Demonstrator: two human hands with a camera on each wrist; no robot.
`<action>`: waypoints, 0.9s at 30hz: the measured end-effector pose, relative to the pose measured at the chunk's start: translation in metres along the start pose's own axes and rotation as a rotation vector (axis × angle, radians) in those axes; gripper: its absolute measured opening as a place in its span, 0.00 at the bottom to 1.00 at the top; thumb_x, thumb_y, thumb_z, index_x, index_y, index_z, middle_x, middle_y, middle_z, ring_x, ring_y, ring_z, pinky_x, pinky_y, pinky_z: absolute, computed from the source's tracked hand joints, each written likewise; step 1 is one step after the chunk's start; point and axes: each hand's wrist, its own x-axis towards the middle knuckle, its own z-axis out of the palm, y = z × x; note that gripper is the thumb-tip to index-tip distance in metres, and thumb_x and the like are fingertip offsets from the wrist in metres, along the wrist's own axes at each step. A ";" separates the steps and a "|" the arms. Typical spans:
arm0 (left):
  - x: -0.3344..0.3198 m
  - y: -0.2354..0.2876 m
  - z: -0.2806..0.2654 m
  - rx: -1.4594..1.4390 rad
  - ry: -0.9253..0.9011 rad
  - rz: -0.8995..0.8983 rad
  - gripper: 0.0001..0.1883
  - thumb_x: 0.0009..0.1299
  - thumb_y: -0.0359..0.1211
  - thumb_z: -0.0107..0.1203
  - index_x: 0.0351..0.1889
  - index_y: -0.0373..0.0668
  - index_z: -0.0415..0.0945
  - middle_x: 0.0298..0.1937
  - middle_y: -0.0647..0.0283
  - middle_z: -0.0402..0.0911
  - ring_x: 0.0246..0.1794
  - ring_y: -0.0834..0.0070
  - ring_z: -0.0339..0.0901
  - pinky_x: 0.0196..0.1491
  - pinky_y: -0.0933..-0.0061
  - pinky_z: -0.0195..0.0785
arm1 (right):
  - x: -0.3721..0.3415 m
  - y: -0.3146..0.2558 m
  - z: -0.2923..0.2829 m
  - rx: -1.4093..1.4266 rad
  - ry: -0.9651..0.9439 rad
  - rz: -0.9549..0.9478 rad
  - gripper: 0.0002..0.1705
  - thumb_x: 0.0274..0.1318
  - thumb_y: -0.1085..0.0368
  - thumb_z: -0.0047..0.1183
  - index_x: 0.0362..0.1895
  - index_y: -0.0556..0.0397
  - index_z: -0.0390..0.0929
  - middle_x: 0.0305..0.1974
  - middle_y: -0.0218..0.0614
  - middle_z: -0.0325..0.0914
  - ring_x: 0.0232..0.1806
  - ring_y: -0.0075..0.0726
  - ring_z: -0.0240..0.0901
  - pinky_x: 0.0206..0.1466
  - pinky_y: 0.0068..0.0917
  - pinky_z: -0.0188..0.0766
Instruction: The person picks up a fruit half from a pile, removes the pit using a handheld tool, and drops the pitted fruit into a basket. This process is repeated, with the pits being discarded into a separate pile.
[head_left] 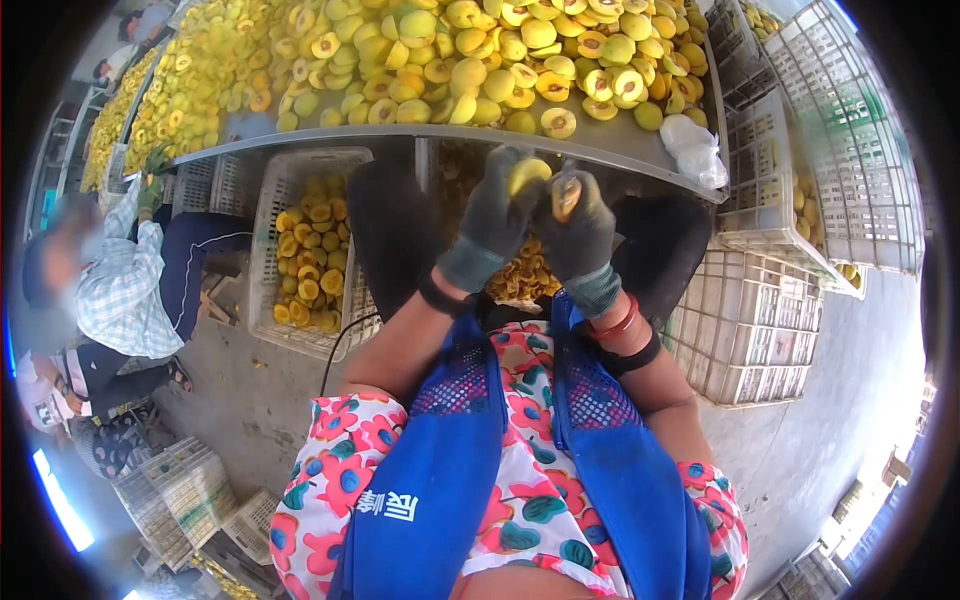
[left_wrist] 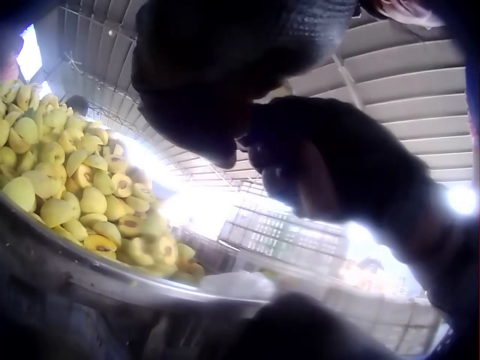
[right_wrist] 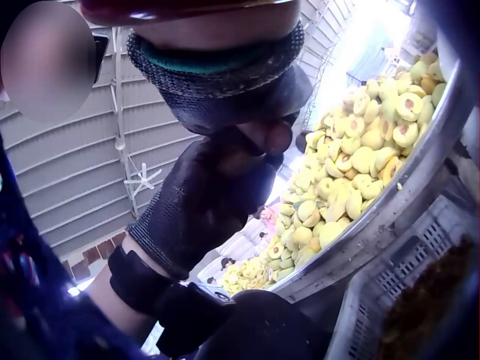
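Both hands wear dark gloves and meet close together just below the table's edge. My left hand (head_left: 492,205) grips a yellow peach half (head_left: 528,176) between thumb and fingers. Beside it, my right hand (head_left: 583,228) has its fingers curled round a small brown and tan oval piece (head_left: 567,197); I cannot tell its kind. In the left wrist view the right hand (left_wrist: 330,154) is dark against the light, touching the left. The right wrist view shows the left hand (right_wrist: 214,195) below the right hand (right_wrist: 225,94), with their fingers overlapping.
Halved peaches (head_left: 480,60) are heaped on the metal table (head_left: 420,131) ahead. A crate of peach halves (head_left: 313,260) stands at left; orange scraps (head_left: 525,275) lie below my hands. White crates (head_left: 745,325) are stacked at right, near a clear plastic bag (head_left: 694,150). Another person (head_left: 125,280) sits at left.
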 end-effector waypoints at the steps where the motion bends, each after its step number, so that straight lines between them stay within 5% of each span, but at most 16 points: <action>1: 0.002 0.000 0.001 -0.022 0.038 -0.055 0.19 0.69 0.31 0.52 0.56 0.35 0.63 0.49 0.55 0.73 0.48 0.68 0.73 0.52 0.70 0.66 | -0.003 -0.004 0.001 0.030 -0.014 -0.010 0.17 0.44 0.69 0.60 0.41 0.55 0.71 0.32 0.48 0.76 0.35 0.56 0.75 0.36 0.39 0.71; 6: 0.013 -0.001 -0.015 -0.591 0.032 -0.101 0.25 0.76 0.48 0.39 0.57 0.36 0.65 0.50 0.57 0.74 0.50 0.70 0.75 0.54 0.68 0.70 | -0.007 -0.005 -0.010 0.075 -0.261 0.070 0.17 0.47 0.64 0.60 0.41 0.54 0.70 0.30 0.50 0.76 0.33 0.59 0.75 0.34 0.41 0.70; 9: 0.013 -0.010 -0.012 -0.515 0.025 -0.017 0.27 0.75 0.51 0.40 0.57 0.36 0.65 0.50 0.56 0.75 0.48 0.68 0.76 0.53 0.68 0.71 | -0.004 -0.001 -0.012 0.069 -0.340 0.108 0.17 0.49 0.63 0.59 0.42 0.55 0.70 0.29 0.51 0.76 0.34 0.60 0.75 0.34 0.41 0.70; 12: 0.005 -0.005 -0.008 -0.439 -0.018 0.005 0.20 0.75 0.41 0.37 0.55 0.36 0.68 0.49 0.59 0.74 0.47 0.74 0.74 0.51 0.73 0.68 | -0.006 0.002 -0.007 0.086 -0.328 0.170 0.17 0.51 0.63 0.58 0.42 0.55 0.70 0.30 0.53 0.77 0.36 0.60 0.75 0.35 0.41 0.71; 17: -0.001 -0.005 0.003 -0.416 0.031 0.082 0.26 0.74 0.49 0.41 0.56 0.35 0.66 0.48 0.56 0.74 0.46 0.68 0.76 0.51 0.69 0.70 | -0.013 0.003 0.000 0.326 -0.292 0.326 0.16 0.52 0.66 0.57 0.44 0.57 0.70 0.34 0.53 0.78 0.39 0.56 0.77 0.38 0.37 0.72; 20: -0.002 -0.013 0.005 -0.321 0.062 0.173 0.28 0.73 0.51 0.43 0.57 0.35 0.64 0.49 0.54 0.73 0.45 0.66 0.77 0.51 0.67 0.71 | -0.018 0.002 0.004 0.329 -0.269 0.266 0.11 0.60 0.70 0.50 0.47 0.57 0.71 0.32 0.28 0.74 0.31 0.17 0.68 0.32 0.21 0.67; 23: -0.002 -0.016 0.006 -0.280 0.057 0.195 0.28 0.73 0.51 0.44 0.57 0.35 0.65 0.50 0.55 0.72 0.47 0.67 0.75 0.52 0.67 0.70 | -0.019 0.007 0.008 0.272 -0.213 0.153 0.10 0.60 0.71 0.49 0.46 0.55 0.71 0.31 0.26 0.72 0.31 0.14 0.66 0.31 0.17 0.65; 26: -0.004 -0.001 0.005 -0.287 0.045 0.192 0.26 0.72 0.49 0.43 0.54 0.35 0.67 0.49 0.55 0.72 0.49 0.68 0.72 0.53 0.69 0.66 | -0.016 0.001 0.000 0.418 -0.363 0.342 0.14 0.55 0.70 0.54 0.46 0.58 0.70 0.34 0.43 0.80 0.37 0.42 0.79 0.41 0.34 0.72; 27: -0.004 0.006 0.005 -0.290 0.043 0.196 0.25 0.72 0.48 0.42 0.53 0.35 0.68 0.49 0.55 0.72 0.50 0.68 0.71 0.53 0.69 0.64 | -0.016 -0.001 -0.002 0.476 -0.382 0.391 0.14 0.55 0.70 0.53 0.46 0.58 0.71 0.33 0.40 0.79 0.34 0.38 0.78 0.38 0.32 0.72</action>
